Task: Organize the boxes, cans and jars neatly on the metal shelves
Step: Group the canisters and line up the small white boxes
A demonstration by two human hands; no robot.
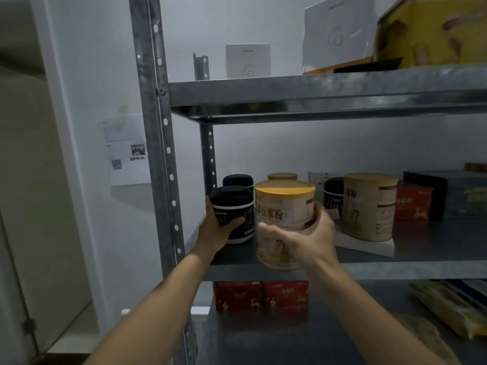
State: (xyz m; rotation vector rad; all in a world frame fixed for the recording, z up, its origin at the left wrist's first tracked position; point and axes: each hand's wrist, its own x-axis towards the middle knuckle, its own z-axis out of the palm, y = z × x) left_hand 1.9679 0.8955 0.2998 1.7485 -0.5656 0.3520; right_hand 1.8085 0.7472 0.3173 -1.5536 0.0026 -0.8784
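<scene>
My right hand (303, 233) wraps the beige can (284, 219) around its middle, thumb in front, holding it at the front edge of the middle shelf (421, 268). It looks rigid, smooth-walled and probably fairly heavy, so a mid-body grip suits it better than the yellow lid. My left hand (218, 227) clasps the black jar (233, 209) low on its side; it stands on the shelf, with a second black jar (238, 179) just behind.
</scene>
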